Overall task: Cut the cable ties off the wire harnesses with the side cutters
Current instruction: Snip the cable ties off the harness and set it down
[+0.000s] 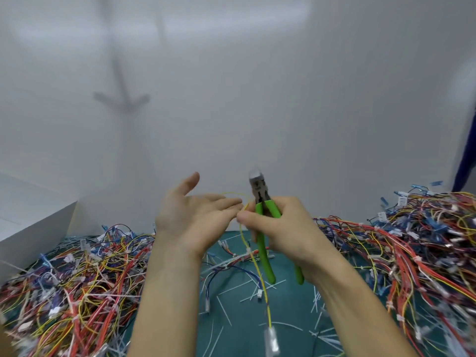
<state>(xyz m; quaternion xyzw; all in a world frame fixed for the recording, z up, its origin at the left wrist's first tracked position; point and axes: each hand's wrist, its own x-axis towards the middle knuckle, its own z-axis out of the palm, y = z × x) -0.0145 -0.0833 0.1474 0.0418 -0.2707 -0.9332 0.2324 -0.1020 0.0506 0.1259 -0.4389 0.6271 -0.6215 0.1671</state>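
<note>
Side cutters [264,256]: you are holding them upright with the head pointing away from you and off the wire, I judge so that no blade is touching it while you handle it; blur is hiding how the jaws stand
Right hand [280,228]: your fingers are wrapping both green handles while thumb and forefinger are pinching the yellow wire [269,315], so one hand is doing two jobs
Left hand [190,217]: it is lying palm up with fingers spread wide, holding nothing, just beside the wire's loop, probably readying to take it
Wire's run: it is hanging from your pinch down to a clear terminal [271,341] above the green mat [283,318]
Count: you are using two hands, one pair of cutters, one wire; two harness piles, left pile [72,284] and right pile [412,243], are flanking the mat; the white tie offcuts [224,307] are lying too many to count
</note>
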